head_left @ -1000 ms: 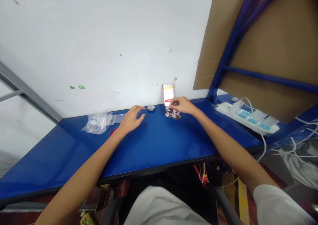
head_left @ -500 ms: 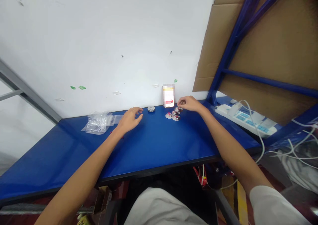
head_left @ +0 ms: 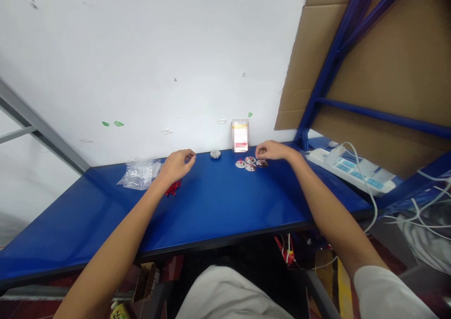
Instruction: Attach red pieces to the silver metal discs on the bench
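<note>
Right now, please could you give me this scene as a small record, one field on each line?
surface: blue table
right hand: fingertips at the rightmost silver disc; contact unclear
left hand: fingers curled, near red pieces; contents not visible
silver discs: four, close together, with red parts
between hands: round grey metal piece, near the wall
back: phone, upright by the wall
left side: clear plastic bags
right side: white power strip

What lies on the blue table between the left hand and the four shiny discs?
In the head view, a round grey metal piece lies between the left hand and the discs, close to the wall.
</note>
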The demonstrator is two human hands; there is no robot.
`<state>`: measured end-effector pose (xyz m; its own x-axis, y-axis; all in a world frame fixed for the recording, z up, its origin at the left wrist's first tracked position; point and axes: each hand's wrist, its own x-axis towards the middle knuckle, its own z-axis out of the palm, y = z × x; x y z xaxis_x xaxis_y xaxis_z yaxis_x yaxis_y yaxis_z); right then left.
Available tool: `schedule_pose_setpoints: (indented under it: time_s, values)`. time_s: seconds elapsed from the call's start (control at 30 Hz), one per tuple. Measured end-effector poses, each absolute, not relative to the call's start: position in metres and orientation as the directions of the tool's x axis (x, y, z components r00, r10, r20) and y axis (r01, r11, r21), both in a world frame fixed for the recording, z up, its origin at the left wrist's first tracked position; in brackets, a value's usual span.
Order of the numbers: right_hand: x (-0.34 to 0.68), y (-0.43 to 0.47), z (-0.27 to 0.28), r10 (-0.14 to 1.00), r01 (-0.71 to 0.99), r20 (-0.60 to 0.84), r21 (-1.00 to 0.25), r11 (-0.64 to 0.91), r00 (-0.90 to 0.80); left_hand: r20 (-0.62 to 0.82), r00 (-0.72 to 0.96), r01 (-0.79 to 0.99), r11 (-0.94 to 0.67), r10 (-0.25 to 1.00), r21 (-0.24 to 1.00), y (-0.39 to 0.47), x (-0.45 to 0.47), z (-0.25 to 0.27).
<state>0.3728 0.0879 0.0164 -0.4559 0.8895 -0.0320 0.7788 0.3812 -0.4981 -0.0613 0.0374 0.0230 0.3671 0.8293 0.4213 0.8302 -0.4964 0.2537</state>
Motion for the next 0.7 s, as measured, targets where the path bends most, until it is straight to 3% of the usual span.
schedule_pose_setpoints:
  time_s: [0.17, 0.33, 0.53, 0.7]
  values:
    - [0.374, 0.086, 0.022, 0.927, 0.817, 0.054, -0.454, 0.354, -0.372, 0.389, 0.312, 0.898, -0.403, 0.867, 0.176, 0.037, -0.073, 0.036]
    - [0.374, 0.081, 0.021, 0.929, 0.851, -0.194, -0.49, 0.187, -0.315, 0.186, 0.272, 0.954, -0.291, 0.944, 0.079, 0.038, -0.091, 0.04]
    - [0.368, 0.079, 0.018, 0.914, 0.758, -0.166, -0.622, 0.195, -0.371, -0.045, 0.245, 0.961, -0.237, 0.968, 0.142, 0.039, -0.109, 0.048]
    - [0.366, 0.077, 0.021, 0.922, 0.764, -0.108, -0.6, 0.237, -0.371, -0.121, 0.27, 0.954, -0.249, 0.955, 0.168, 0.04, -0.115, 0.054]
